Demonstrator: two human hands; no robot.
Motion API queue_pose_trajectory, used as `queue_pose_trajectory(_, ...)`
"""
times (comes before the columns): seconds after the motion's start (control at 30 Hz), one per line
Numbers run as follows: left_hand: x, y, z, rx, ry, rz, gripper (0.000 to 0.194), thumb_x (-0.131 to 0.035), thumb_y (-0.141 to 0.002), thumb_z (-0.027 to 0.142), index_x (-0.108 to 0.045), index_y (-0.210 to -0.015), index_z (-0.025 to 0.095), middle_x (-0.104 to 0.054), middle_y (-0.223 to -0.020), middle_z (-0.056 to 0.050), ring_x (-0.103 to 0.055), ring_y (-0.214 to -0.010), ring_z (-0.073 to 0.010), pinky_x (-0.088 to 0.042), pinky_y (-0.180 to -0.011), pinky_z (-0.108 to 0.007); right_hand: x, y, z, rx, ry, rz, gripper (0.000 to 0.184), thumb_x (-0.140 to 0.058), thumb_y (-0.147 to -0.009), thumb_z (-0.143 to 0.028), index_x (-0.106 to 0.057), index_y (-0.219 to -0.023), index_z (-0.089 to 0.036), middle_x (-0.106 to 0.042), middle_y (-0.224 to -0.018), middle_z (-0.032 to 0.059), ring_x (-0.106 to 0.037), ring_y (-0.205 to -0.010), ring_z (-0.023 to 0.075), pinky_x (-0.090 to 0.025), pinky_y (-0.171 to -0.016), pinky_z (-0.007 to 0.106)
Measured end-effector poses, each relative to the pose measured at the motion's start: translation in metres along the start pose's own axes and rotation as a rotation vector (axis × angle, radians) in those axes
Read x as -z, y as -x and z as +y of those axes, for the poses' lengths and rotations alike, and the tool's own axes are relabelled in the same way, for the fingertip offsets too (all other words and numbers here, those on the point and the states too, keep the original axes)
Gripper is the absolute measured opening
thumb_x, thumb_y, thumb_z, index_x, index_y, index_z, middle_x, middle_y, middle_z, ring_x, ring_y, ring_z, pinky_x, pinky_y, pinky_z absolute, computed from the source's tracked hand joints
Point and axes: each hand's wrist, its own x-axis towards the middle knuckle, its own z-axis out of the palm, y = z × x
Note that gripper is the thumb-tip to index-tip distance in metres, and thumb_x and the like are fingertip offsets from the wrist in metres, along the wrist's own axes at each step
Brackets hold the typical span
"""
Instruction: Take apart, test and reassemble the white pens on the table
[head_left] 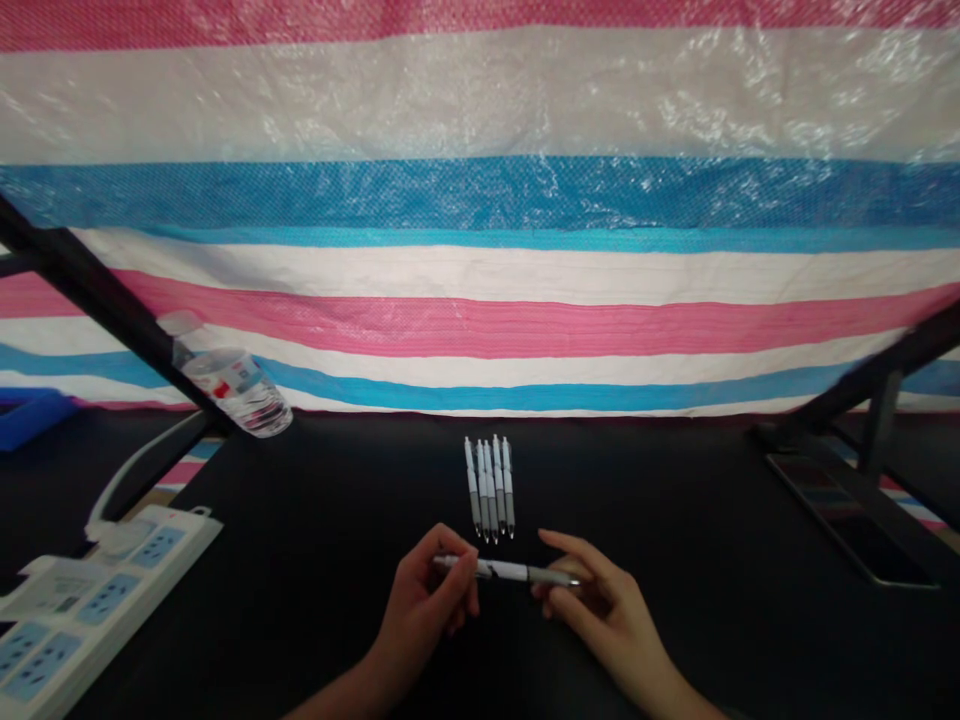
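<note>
Left fingers (454, 580) pinch a ballpoint pen (510, 570); right fingers (576, 545) half-open at its tip (576, 582).
A plastic bottle (238, 385) left of them holds clear liquid (261, 412).

White pen (510, 571) with gray grip and silver tip. Five pens (490, 490) in matching white and gray. Tabletop (330, 540) black. Sheet (480, 325) striped pink, white, gray and blues. Power strip (166, 575) white, sockets (109, 598) pale blue. Bottle (251, 400) clear, label red-marked. Tray (34, 415) bright blue.
</note>
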Motion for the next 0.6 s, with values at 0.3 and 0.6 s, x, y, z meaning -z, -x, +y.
queue_pose_trajectory(0.3, 0.0014, 0.0005, -0.0010, 0.009, 0.053, 0.037, 0.044, -0.072, -0.080, 0.059, -0.061, -0.081, 0.017, -0.060, -0.052, 0.004, -0.044, -0.041, -0.0068, -0.030, -0.039, -0.017, 0.0000, -0.0076, 0.0042, -0.175, -0.104, 0.031, 0.045, -0.074, -0.081, -0.059, -0.061, -0.097, -0.019, -0.067, -0.068, -0.0006, -0.053, -0.045, 0.0079, -0.037, -0.042, 0.018)
queue_pose_trajectory(0.6, 0.0047, 0.0003, -0.0054, -0.004, 0.087, 0.035, 0.040, -0.071, -0.083, 0.056, -0.060, -0.081, 0.018, -0.059, -0.053, 0.004, -0.044, -0.043, -0.0069, -0.031, -0.041, -0.017, 0.0029, -0.0085, 0.0035, -0.248, -0.099, -0.066, 0.046, -0.069, -0.083, -0.063, -0.057, -0.085, -0.018, -0.064, -0.061, -0.0014, -0.052, -0.039, 0.0073, -0.028, -0.038, 0.016)
